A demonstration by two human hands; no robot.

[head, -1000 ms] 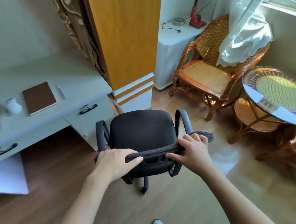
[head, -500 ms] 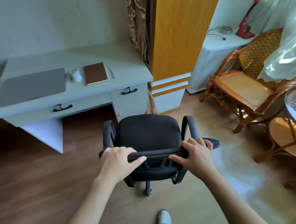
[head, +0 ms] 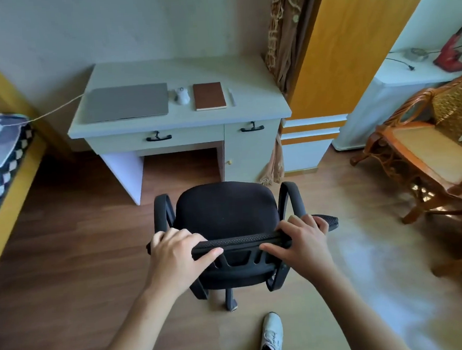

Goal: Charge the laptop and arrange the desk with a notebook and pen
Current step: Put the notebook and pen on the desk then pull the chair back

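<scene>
Black chair [head: 227, 215] backrest gripped by left hand [head: 175, 256] and right hand [head: 301, 243]; shoved hard, it could strike the desk [head: 180, 121].

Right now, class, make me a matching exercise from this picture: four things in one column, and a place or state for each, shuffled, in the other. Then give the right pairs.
Things:
1. laptop
2. brown notebook
3. pen
4. office chair

Places or states:
A. at the right end of the row on the desk
B. gripped at its backrest by the left hand and right hand
C. closed, on the desk's left part
D. between the white mouse and the pen

Pairs: 1-C, 2-D, 3-A, 4-B
</scene>
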